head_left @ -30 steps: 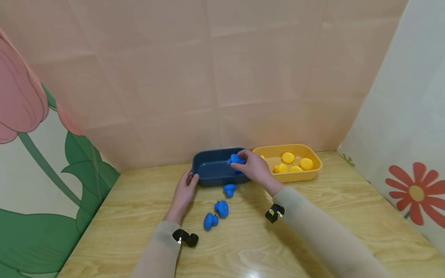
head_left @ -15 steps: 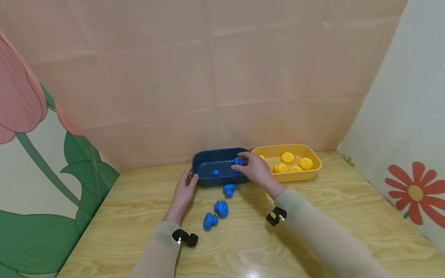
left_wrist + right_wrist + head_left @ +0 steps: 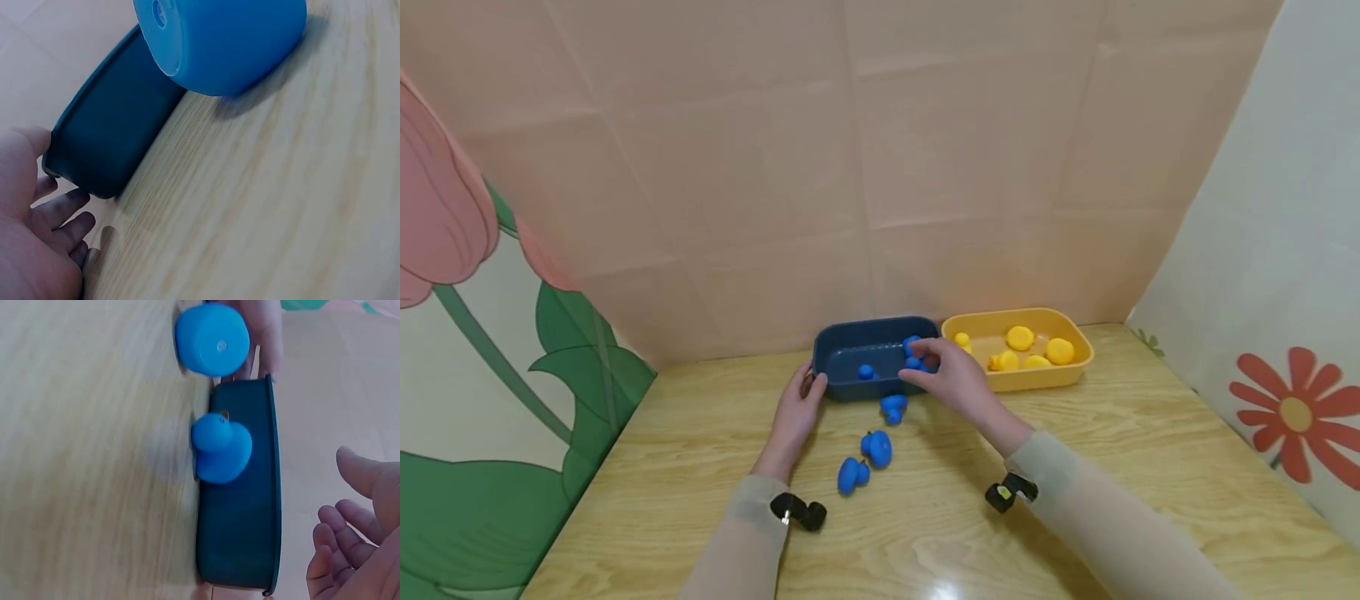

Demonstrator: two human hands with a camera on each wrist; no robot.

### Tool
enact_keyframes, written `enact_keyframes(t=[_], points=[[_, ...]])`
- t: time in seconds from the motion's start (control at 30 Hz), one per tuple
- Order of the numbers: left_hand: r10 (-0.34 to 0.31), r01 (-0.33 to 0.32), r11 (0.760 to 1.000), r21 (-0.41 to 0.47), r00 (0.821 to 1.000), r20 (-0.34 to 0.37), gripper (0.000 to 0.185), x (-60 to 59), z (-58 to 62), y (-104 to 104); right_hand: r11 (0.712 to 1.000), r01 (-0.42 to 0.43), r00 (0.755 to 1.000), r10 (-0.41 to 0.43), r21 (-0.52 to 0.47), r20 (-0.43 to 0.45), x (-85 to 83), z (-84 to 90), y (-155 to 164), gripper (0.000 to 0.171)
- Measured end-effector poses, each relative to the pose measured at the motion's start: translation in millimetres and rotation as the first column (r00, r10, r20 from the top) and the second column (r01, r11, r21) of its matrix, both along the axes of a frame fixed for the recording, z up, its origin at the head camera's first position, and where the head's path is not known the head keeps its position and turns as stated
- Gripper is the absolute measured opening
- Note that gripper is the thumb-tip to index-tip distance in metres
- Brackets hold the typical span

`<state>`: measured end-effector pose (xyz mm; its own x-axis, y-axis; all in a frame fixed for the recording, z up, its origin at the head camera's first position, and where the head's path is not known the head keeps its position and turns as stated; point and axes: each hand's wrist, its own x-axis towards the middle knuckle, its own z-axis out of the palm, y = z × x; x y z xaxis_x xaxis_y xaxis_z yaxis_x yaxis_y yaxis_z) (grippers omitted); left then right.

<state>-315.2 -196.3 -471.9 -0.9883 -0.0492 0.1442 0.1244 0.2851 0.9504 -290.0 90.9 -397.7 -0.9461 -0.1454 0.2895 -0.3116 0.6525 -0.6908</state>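
Note:
A dark blue tray (image 3: 850,357) stands at the table's far side with two blue ducks in it, one (image 3: 867,372) in the middle and one (image 3: 913,345) at its right end. My left hand (image 3: 811,385) holds the tray's near left corner between thumb and fingers; the left wrist view shows the hand (image 3: 56,206) against the tray (image 3: 109,144). My right hand (image 3: 925,363) hovers over the tray's right end, fingers relaxed and empty, as the right wrist view (image 3: 347,531) confirms. Three more blue ducks (image 3: 892,407) (image 3: 877,448) (image 3: 851,475) lie on the table before the tray.
A yellow tray (image 3: 1075,371) holding several yellow ducks (image 3: 1020,338) touches the blue tray's right side. Paper walls close off the back, the left and the right. Bare wooden tabletop (image 3: 1112,467) stretches in front of and right of the trays.
My right hand let go of the blue ducks it carried; they now lie in the dark blue tray. The hand opened and drew back slightly toward me. The left hand stayed put.

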Motion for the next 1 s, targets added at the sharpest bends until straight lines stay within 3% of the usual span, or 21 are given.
enact_keyframes(t=[0.43,0.63,1.0], points=[[0.001,-0.001,1.0,-0.028,1.0,-0.008,0.07,-0.4,1.1,-0.5,0.997,-0.072,0.997,0.072,-0.003,-0.024,22.8,-15.9,-7.1,0.046],[-0.001,0.001,1.0,-0.02,1.0,-0.021,0.072,-2.3,0.1,-0.2,0.996,-0.09,0.994,0.091,-0.02,0.056,28.7,-24.3,-9.1,0.047],[-0.006,0.006,1.0,-0.027,1.0,0.001,0.069,0.0,0.5,0.5,0.983,-0.181,0.979,0.181,-0.005,0.097,27.1,-39.3,-7.5,0.049]])
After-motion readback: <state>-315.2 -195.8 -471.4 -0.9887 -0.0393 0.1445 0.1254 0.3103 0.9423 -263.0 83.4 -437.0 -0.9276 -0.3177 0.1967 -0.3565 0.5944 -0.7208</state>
